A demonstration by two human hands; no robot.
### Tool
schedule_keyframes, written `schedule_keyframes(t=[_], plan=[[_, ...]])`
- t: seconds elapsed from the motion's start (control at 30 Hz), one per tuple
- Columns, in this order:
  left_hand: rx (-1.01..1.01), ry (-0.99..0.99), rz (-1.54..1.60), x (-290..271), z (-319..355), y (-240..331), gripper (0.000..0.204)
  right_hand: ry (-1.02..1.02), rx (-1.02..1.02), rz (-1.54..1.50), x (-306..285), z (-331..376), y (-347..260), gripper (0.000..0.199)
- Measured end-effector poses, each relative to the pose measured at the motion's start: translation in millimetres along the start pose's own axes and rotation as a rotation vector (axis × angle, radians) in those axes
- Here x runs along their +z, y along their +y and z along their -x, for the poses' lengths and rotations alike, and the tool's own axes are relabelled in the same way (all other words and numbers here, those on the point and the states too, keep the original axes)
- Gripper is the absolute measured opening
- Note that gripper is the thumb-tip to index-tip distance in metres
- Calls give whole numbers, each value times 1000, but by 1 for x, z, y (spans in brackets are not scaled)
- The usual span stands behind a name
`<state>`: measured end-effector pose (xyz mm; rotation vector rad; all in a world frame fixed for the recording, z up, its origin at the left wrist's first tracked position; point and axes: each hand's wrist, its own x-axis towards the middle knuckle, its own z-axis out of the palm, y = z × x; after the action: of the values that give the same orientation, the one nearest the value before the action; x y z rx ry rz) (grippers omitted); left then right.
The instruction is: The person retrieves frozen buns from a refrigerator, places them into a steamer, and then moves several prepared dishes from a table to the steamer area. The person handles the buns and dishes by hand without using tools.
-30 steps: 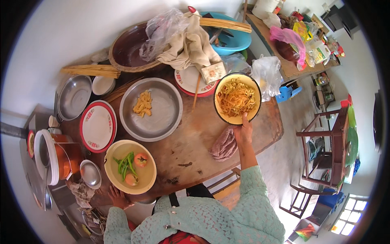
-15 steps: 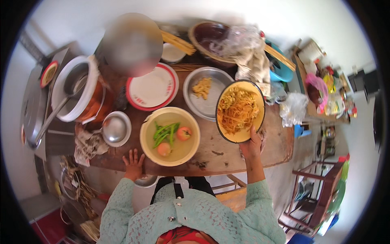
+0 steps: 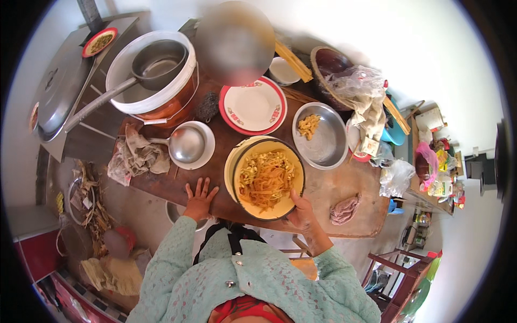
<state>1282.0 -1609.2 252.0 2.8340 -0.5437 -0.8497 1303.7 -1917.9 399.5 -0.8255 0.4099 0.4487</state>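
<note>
Head view, right hand (image 3: 302,214) pinching noodle bowl (image 3: 267,178) rim above another bowl (image 3: 231,167), left hand (image 3: 198,198) spread flat on surface (image 3: 344,185), meat (image 3: 344,210) nearby.

Glossy yellow enamel bowl (image 3: 267,179), worn matt wooden table (image 3: 344,199), dull brushed metal dish (image 3: 320,135), shiny steel ladle (image 3: 184,144), crumpled rough cloth (image 3: 137,156)

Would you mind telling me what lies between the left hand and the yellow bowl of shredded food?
Only bare wooden table separates left hand from yellow bowl, head view.
</note>
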Motion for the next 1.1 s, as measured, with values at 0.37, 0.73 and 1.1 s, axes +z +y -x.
schedule_keyframes(t=[0.37,0.73,1.1], plan=[[-48,-46,11,-8,0,3,110,-318,122,-143,57,-9,12,46],[98,541,-88,55,0,-22,103,-209,210,107,29,-9,80,61],[176,472,570,83,137,-135,59,-102,11,164,165,28,216,46]])
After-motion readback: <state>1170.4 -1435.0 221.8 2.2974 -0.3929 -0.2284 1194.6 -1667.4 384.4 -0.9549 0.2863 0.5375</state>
